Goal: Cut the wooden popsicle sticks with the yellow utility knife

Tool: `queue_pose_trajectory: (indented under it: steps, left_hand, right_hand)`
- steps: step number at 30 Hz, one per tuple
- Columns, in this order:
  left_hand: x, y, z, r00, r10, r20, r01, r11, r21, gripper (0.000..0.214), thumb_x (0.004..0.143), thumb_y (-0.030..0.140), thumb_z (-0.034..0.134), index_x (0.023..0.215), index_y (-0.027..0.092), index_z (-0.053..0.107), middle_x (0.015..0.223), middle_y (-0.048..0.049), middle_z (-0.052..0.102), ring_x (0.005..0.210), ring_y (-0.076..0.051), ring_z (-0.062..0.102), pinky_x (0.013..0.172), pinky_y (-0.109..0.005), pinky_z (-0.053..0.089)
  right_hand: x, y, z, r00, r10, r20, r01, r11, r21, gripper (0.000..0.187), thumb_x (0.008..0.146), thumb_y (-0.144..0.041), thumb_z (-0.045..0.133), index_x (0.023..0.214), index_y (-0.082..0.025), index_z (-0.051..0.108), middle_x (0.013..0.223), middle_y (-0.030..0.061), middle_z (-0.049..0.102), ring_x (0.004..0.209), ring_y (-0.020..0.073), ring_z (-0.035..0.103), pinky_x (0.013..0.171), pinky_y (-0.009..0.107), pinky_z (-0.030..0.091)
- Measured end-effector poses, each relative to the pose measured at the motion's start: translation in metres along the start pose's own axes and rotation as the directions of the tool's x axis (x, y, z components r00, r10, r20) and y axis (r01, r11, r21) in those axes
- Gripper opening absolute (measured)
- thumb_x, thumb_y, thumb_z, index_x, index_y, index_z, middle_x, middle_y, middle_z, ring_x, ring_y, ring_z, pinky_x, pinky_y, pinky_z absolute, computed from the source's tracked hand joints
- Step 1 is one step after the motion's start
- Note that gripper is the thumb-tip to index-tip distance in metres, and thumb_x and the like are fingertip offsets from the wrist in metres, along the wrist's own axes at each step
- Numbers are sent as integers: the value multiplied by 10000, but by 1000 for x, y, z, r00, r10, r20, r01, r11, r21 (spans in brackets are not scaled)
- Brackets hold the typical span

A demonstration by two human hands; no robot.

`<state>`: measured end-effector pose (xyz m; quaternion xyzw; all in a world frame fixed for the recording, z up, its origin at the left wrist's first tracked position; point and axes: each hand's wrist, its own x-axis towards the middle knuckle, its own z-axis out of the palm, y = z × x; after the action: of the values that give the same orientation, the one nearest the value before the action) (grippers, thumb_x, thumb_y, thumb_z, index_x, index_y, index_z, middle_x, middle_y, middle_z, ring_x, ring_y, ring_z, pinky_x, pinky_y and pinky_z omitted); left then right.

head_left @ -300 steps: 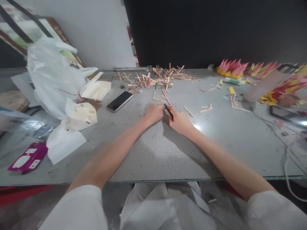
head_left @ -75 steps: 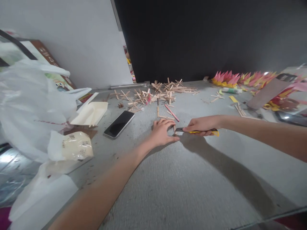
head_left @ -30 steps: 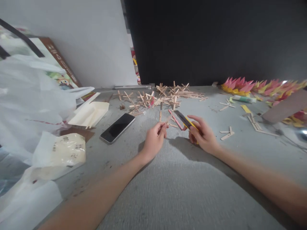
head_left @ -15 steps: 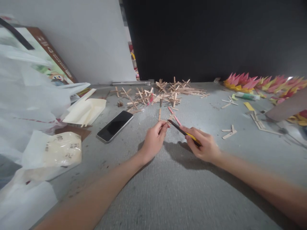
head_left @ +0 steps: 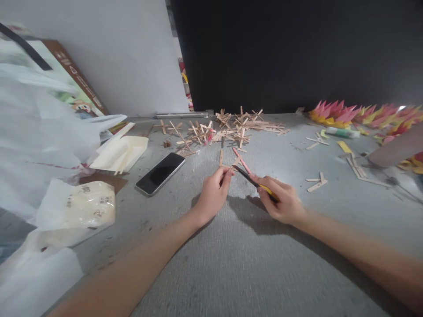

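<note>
My left hand (head_left: 212,195) rests on the grey table (head_left: 251,264), its fingers pinched on a small wooden stick (head_left: 230,168). My right hand (head_left: 280,202) is closed round a yellow and black utility knife (head_left: 254,181), whose dark tip points left at that stick. A pink stick (head_left: 241,160) and another wooden stick (head_left: 220,157) lie just beyond the two hands. Further back sits a pile of crossed wooden sticks (head_left: 228,128).
A black phone (head_left: 161,173) lies left of my hands. White plastic bags (head_left: 42,132), a cream folded sheet (head_left: 119,152) and a wrapped packet (head_left: 82,207) fill the left side. Pink and yellow paper flowers (head_left: 333,113) and loose sticks (head_left: 315,184) lie at the right.
My right hand has turned the knife from pointing away to pointing left at the stick in my left hand. The hands have drawn closer together and hardly moved in the last half second.
</note>
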<state>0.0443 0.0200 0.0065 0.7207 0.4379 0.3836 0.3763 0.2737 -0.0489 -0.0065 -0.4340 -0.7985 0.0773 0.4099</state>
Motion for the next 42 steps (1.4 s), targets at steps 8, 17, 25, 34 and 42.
queue_pose_trajectory:
  steps: [8,17,25,34,42]
  left_hand:
    - [0,3,0,1000,17,0,-17,1000,13,316,1078,453,468,1014,198,644,733,12,597,631,-135,504,632,-267,365]
    - [3,-3,1,1000,8,-16,-5,990,140,336,1084,429,482,951,195,682,719,-4,650,604,-146,515,609,-277,335]
    - [5,-6,3,1000,1,-11,1,972,236,305,1089,370,492,883,201,642,683,5,613,601,-148,515,624,-286,323]
    - [4,-7,3,1000,-4,-11,7,973,229,307,1087,388,502,878,204,629,663,12,607,570,-143,498,607,-286,312]
    - [5,-6,3,1000,-19,-14,21,977,212,262,1080,351,493,901,207,619,705,2,650,595,-148,544,607,-290,320]
  right_hand:
    - [1,0,0,998,30,57,-30,1000,2,450,1070,-208,474,1507,-268,563,880,50,642,657,168,579,585,295,488]
    - [10,-12,-1,986,123,116,-126,992,19,399,1062,-233,448,1412,-197,636,948,85,744,585,136,579,593,280,483]
    - [10,-20,0,963,224,152,-231,973,28,411,1030,-228,465,1392,-144,644,624,-39,575,437,102,410,499,261,364]
    - [8,-18,2,969,183,166,-187,982,11,439,1035,-230,439,1437,-173,606,725,7,665,477,115,473,525,263,396]
    - [7,-19,3,973,163,164,-160,987,-31,468,1039,-204,436,1479,-169,589,853,56,732,521,123,527,556,276,417]
